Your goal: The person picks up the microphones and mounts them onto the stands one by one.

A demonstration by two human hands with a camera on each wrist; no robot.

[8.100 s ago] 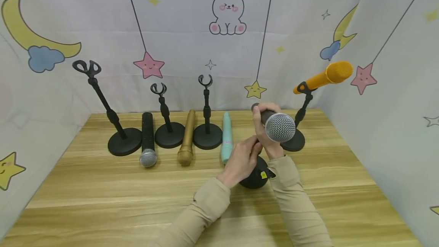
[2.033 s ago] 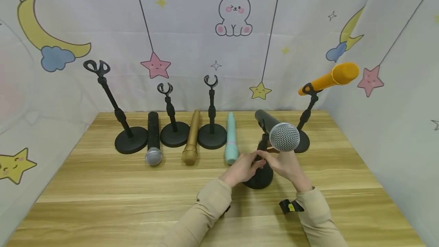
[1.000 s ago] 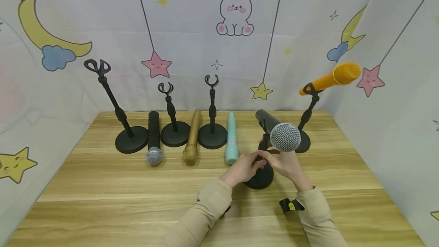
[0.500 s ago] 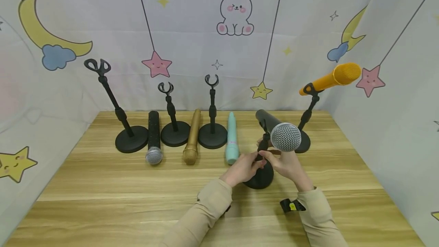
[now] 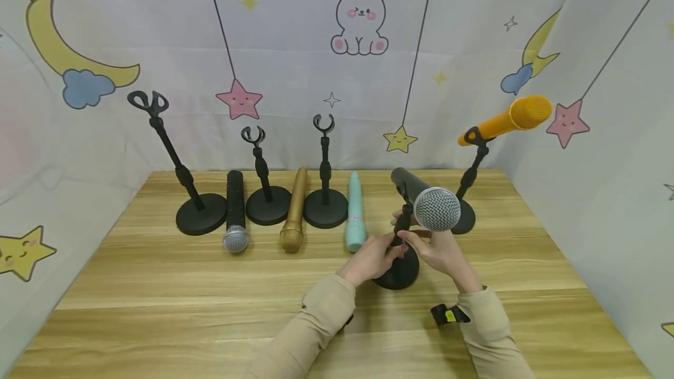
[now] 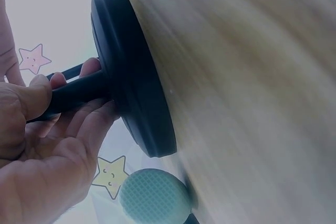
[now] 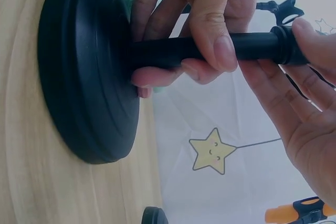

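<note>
In the head view, a dark grey microphone with a silver mesh head (image 5: 437,209) rests in the clip of a black microphone stand (image 5: 400,274). My left hand (image 5: 371,259) grips the stand's pole low down, just above the round base. Higher up, my right hand (image 5: 442,253) holds the pole at its collar, with the thumb on the near side. The right wrist view shows the bare pole (image 7: 163,52) between base and collar, both hands curled around it. In the left wrist view the base (image 6: 131,72) stands on the table.
Left of my hands lie a teal microphone (image 5: 356,215), a gold microphone (image 5: 292,221) and a black microphone (image 5: 236,209). Three stands without microphones, including the tall one (image 5: 200,215), stand among them. Behind on the right, an orange microphone (image 5: 505,121) sits in another stand.
Eight seconds ago my right hand gripped the grey microphone; it has since moved down to the stand's collar. Over the last second, only its fingers shift slightly there, and my left hand stays put.
</note>
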